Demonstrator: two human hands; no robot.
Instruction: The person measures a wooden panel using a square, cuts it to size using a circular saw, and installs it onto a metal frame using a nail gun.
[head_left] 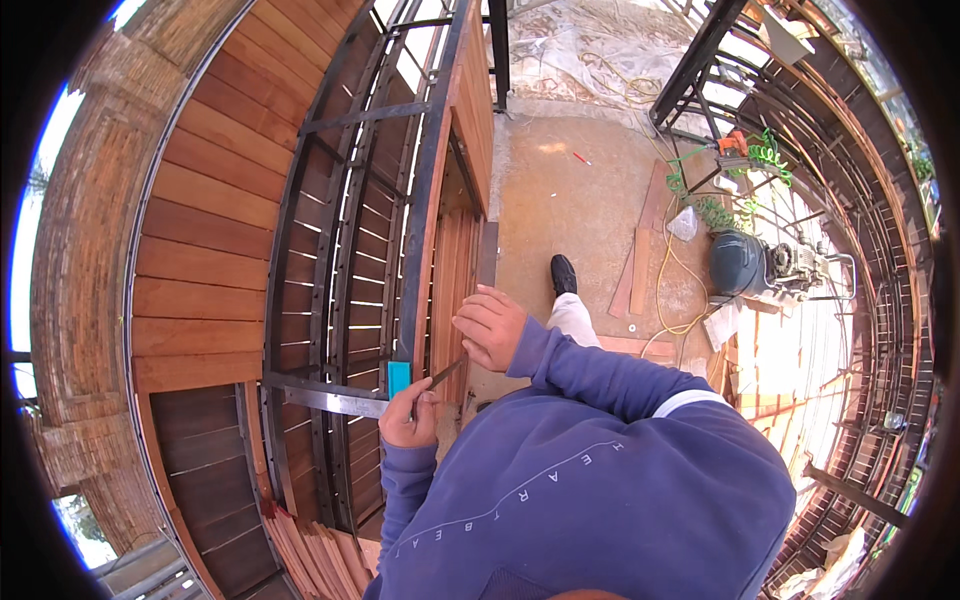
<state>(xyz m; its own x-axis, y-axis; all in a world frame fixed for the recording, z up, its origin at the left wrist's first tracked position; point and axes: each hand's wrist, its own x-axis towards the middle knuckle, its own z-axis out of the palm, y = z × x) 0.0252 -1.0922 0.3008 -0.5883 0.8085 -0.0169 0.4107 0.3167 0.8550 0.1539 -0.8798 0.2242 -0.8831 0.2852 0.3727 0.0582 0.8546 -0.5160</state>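
My left hand is closed around one end of a slim dark strip, whose exact kind I cannot make out. Right beside its fingers is a try square with a teal stock; its steel blade lies along a black metal crossbar. My right hand is above the edge of the reddish wooden boards, fingers bent but apart. The strip's far end comes close to its thumb; whether they touch is unclear.
Wooden slats and a black metal frame fill the left side. More boards lean at lower left. On the right stand a dark air compressor tank, a yellow hose and an orange tool. Planks lie on the floor.
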